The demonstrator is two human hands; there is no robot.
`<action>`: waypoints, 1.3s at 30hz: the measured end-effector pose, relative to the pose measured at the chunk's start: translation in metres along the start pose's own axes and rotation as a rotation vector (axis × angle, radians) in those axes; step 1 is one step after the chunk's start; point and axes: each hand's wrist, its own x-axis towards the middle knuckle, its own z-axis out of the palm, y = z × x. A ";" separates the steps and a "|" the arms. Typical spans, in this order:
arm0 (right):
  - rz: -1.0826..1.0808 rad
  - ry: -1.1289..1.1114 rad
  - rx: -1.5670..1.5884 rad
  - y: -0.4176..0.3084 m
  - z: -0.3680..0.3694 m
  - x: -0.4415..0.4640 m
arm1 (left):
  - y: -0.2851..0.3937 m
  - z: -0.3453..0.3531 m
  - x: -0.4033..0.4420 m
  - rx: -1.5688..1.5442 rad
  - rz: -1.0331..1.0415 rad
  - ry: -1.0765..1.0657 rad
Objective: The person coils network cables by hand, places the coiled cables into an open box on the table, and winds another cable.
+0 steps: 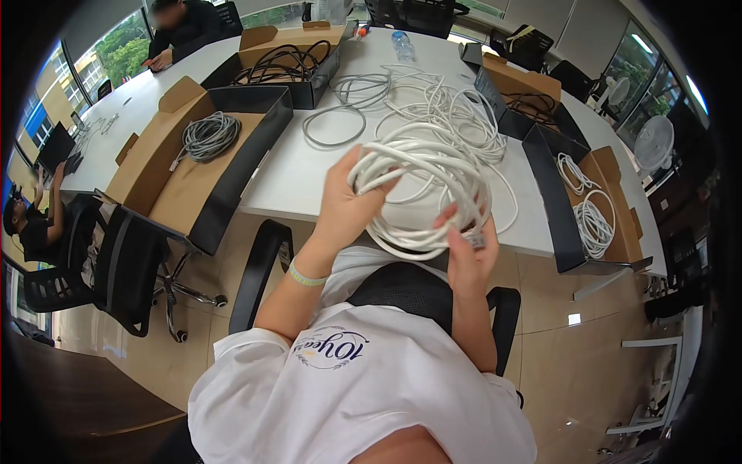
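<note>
A thick coil of white cable (421, 166) is held up in front of me, over the near edge of the table. My left hand (352, 197) wraps round the coil's left side, with the fingers inside the loops. On the other side, my right hand (471, 251) grips the lower right of the coil, near a cable end with a plug (474, 240). Behind it on the table lies a loose tangle of white cable (440, 104). Grey cable loops (335, 127) lie to the left of that tangle.
Left open boxes hold a grey cable coil (210, 137) and black cables (284, 63). Right boxes hold dark cables (533, 108) and white coils (593, 220). A plastic bottle (403, 46) lies at the back. Two other people sit to the left, one across the white table (278, 185).
</note>
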 end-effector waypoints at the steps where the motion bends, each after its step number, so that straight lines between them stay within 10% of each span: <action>1: -0.021 0.018 0.040 0.001 -0.003 0.002 | -0.002 0.002 -0.001 -0.086 -0.097 -0.039; 10: 0.169 -0.307 0.779 0.009 -0.013 -0.002 | -0.038 -0.013 -0.003 -0.896 -0.355 -0.610; 13: 0.171 -0.269 0.847 0.012 -0.013 0.002 | -0.013 -0.001 -0.010 -0.245 -0.256 -0.208; 15: 0.175 -0.127 0.805 0.011 -0.009 0.000 | -0.022 0.010 -0.007 0.306 0.284 0.075; 17: 0.138 -0.109 0.735 0.010 -0.004 -0.002 | -0.017 0.005 -0.015 0.304 0.164 0.075; 19: 0.096 -0.093 0.666 0.005 -0.002 -0.001 | -0.029 -0.004 -0.012 0.551 0.534 0.087; 23: 0.105 -0.022 0.908 -0.015 -0.008 0.005 | -0.041 0.009 -0.037 -0.097 0.181 -0.123; 26: -0.051 0.030 0.992 -0.028 -0.017 0.008 | -0.037 0.000 -0.047 0.218 0.534 -0.114; 33: -0.120 -0.083 1.079 -0.057 -0.033 0.009 | 0.007 -0.001 -0.049 -0.249 -0.626 -0.865; 39: 0.025 -0.378 1.131 -0.047 -0.026 -0.012 | -0.015 0.007 -0.038 -0.758 -0.454 -0.528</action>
